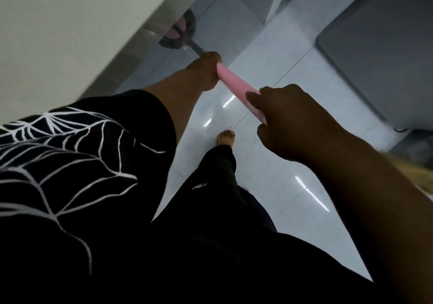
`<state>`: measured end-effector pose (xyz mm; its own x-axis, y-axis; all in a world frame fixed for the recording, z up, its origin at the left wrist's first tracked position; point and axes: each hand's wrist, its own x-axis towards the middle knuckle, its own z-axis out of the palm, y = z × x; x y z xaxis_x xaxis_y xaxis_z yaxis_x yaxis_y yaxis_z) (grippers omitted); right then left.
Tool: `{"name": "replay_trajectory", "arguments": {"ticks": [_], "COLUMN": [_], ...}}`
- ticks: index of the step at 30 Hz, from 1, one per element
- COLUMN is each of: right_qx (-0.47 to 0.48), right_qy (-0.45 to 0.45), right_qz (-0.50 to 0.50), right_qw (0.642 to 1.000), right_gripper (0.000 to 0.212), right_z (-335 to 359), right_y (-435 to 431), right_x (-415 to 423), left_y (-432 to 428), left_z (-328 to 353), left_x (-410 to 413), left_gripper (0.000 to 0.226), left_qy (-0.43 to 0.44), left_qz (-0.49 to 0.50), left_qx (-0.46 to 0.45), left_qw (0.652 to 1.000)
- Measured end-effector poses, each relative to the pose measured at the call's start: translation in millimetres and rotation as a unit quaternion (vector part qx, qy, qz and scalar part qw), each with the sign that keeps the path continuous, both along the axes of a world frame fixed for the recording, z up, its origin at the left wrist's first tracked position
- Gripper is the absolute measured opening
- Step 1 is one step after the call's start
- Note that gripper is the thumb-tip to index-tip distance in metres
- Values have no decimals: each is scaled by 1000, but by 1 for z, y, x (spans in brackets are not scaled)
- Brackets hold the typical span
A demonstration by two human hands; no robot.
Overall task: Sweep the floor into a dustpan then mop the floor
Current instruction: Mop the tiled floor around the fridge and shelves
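Wrapping left hand [206, 69] low, right hand [285, 121] high round pink mop handle [234, 85]: leverage for mop head [180, 32] at 11 o'clock.

Dim indoor light; white glare streaks on the glossy floor [269, 139]; motion blur smears everything, wide-angle edges bend.

Pink mop handle [232, 82], white-webbed black shirt [70, 153]

Glossy white tiled floor [276, 186], mop head [180, 30], bare foot [226, 137]
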<state>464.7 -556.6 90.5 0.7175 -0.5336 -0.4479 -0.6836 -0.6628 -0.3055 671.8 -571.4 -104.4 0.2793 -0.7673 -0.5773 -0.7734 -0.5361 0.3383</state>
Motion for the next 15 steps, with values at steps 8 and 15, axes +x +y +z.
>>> {"name": "replay_trajectory", "arguments": {"ticks": [8,15], "right_qx": [17,8], "right_qy": [-8,19], "right_qz": [22,51], "right_qw": [1000,998], "right_gripper": [41,45], "right_z": [-7,14], "right_y": [20,78], "right_x": [-22,-111], "left_y": [16,88], "left_z": [-7,7], "left_x": [-13,-104], "left_gripper": [34,30], "left_qy": [3,22], "left_qz": [-13,-20], "left_qx": [34,25], "left_qw": [999,999]}}
